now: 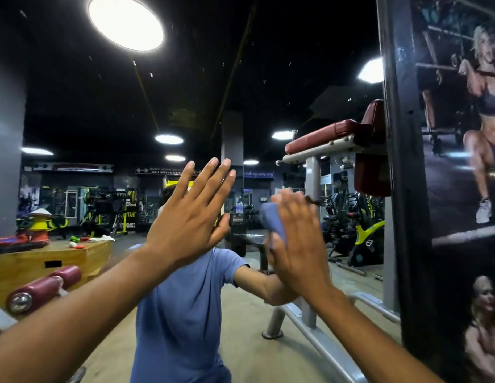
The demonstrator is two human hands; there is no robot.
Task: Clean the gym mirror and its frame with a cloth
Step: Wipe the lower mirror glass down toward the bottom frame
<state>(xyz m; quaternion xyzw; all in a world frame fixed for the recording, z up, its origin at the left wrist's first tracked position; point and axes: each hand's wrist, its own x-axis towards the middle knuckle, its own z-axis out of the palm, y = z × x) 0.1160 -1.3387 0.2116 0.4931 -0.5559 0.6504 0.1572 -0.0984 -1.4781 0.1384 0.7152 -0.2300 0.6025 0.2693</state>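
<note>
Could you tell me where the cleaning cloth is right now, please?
In the head view, the blue cloth sits right of centre, pressed against the mirror under the right hand, left of the dark frame.

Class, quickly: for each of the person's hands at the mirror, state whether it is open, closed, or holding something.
Left hand: open, fingers straight and spread, holding nothing.
Right hand: open, flat fingers pressing the blue cloth against the mirror.

Legible text appears only as reversed reflections in the mirror (185,106).

1. Black banner (164,170), upper centre of the reflected room, with a dumbbell symbol: mirrored white lettering, partly readable as "...BACK YOUR ...HTS AFTER USE".
2. Black-and-yellow wall panel (131,210): mirrored fragments only; "THAT" is readable.

All other signage is illegible.
</note>
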